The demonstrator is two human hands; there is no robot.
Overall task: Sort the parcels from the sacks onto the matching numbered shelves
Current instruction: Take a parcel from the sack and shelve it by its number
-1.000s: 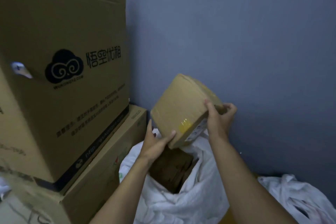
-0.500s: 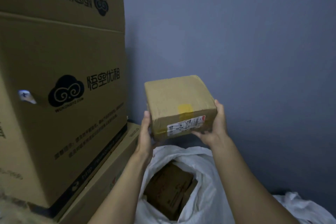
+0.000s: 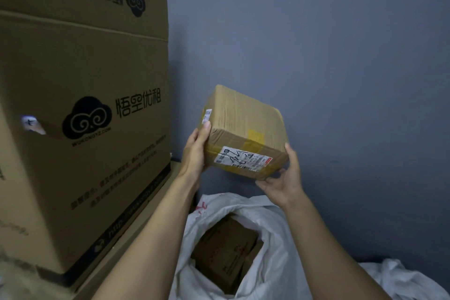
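I'm holding the parcel (image 3: pixel 243 126) tilted above the open sack (image 3: pixel 275 253), left hand (image 3: pixel 194 151) gripping its left corner, right hand (image 3: pixel 283 178) cupping the lower right edge. I'm judging that shallow right hold could be letting it slip down into the sack before I'm reading the label (image 3: pixel 243 158).

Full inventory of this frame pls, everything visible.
held parcel: 1, brown with white label and yellow tape, mid-air above the open sack
open sack: 1, white, bottom centre
parcels in sack: at least 2, brown, inside the open sack
cartons: at least 2, brown with black print, stacked at left
second sack: 1, white, bottom right
wall: 1, blue-grey, behind
left grip: 1, holds held parcel's left side
right grip: 1, holds its lower right corner
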